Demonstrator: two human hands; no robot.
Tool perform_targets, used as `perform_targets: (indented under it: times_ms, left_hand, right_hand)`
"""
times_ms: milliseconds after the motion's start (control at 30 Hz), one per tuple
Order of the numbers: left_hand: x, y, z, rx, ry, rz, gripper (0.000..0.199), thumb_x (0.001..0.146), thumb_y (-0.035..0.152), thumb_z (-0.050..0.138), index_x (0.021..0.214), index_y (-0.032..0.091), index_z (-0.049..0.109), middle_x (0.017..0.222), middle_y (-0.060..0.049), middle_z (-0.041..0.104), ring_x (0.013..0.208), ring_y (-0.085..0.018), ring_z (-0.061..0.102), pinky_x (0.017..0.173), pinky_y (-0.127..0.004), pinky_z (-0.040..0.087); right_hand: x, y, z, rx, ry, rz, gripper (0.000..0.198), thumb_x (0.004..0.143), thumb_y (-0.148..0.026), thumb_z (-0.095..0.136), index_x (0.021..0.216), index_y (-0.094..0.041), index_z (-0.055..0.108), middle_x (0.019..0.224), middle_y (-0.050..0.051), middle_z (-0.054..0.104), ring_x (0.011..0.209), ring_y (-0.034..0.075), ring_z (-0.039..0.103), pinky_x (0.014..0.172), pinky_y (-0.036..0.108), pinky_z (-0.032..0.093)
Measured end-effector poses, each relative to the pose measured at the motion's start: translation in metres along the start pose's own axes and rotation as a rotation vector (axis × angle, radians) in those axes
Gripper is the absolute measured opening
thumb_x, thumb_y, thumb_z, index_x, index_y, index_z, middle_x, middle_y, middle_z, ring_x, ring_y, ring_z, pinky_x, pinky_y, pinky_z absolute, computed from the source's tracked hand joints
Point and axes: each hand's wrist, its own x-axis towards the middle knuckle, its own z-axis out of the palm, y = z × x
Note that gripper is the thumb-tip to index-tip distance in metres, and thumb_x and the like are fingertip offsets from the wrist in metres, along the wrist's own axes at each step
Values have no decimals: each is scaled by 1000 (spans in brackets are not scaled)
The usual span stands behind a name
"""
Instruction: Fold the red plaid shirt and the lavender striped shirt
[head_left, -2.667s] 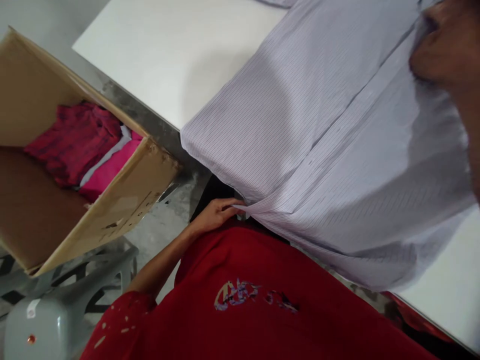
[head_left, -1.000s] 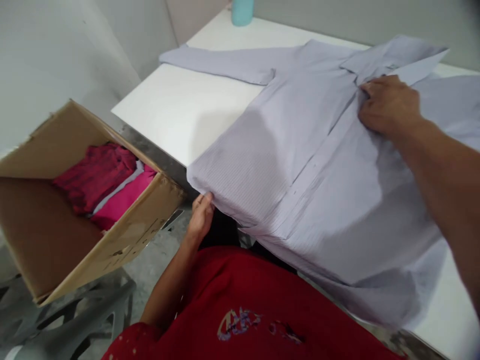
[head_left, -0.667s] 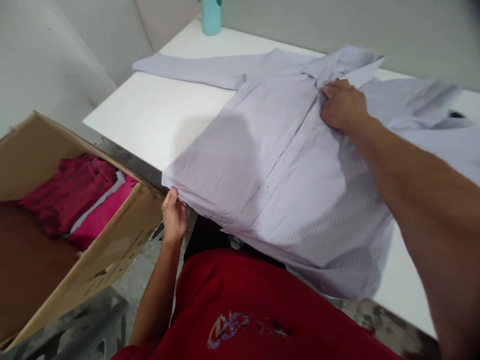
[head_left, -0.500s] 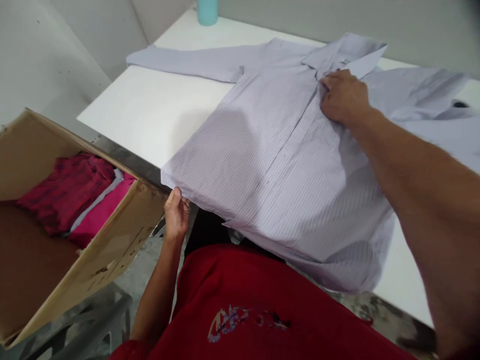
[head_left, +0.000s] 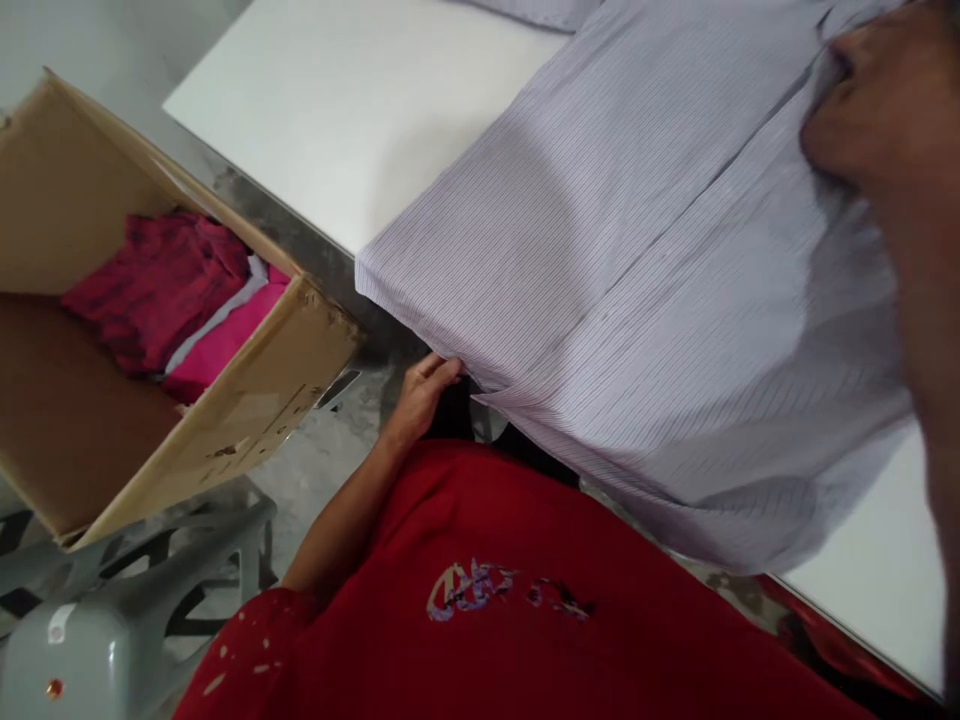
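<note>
A pale striped button-up shirt [head_left: 637, 250] lies front up across the white table, its lower hem hanging over the near edge. My left hand [head_left: 427, 390] pinches that hem, left of the front opening. Up near the collar, at the right edge of the view, my right hand [head_left: 877, 110] is closed on the shirt's front; its fingertips are partly hidden and the forearm is blurred. Most of the collar and the sleeves lie outside the view.
Left of the white table [head_left: 300, 110] is an open cardboard box [head_left: 277, 400] with folded red and pink clothes [head_left: 172, 280] inside. A grey plastic stool [head_left: 82, 640] stands below the box. My red shirt [head_left: 487, 530] is close to the table edge.
The view has tipped down and left, so the collar and the blue-green container have left it. My left hand has slid right along the hem, toward the front opening.
</note>
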Motion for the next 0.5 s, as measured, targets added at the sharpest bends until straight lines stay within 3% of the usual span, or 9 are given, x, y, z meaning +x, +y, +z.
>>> perform_targets:
  times_ms: [67, 133, 300, 500]
  left_hand:
    - [-4, 1, 3, 93, -20, -7, 33, 78, 50, 86, 88, 19, 80, 87, -2, 74, 82, -15, 63, 82, -27, 49]
    - [-7, 7, 4, 215, 0, -14, 31, 80, 50, 81, 77, 19, 78, 78, -1, 70, 76, -14, 59, 78, -27, 47]
    - [-4, 23, 0, 486, 57, -27, 35, 80, 55, 74, 73, 21, 73, 75, 0, 66, 75, -18, 57, 73, -28, 45]
    - [1, 27, 6, 590, 45, -31, 47, 78, 69, 69, 70, 23, 68, 71, 0, 63, 73, -21, 59, 72, -31, 48]
  right_hand:
    - [-2, -3, -6, 27, 0, 20, 52, 103, -12, 29, 143, 6, 58, 146, 33, 53, 140, 39, 50, 109, 56, 45]
    - [-5, -8, -13, 72, -32, 10, 49, 99, -6, 35, 140, 7, 57, 144, 33, 54, 140, 37, 51, 110, 52, 45]
    - [1, -14, -13, 155, -6, 17, 55, 97, -9, 35, 149, -5, 54, 159, 22, 48, 139, 35, 51, 114, 48, 44]
    - [13, -12, -4, 243, 49, -6, 55, 99, -18, 32, 148, -8, 56, 158, 23, 49, 133, 39, 54, 111, 55, 46]
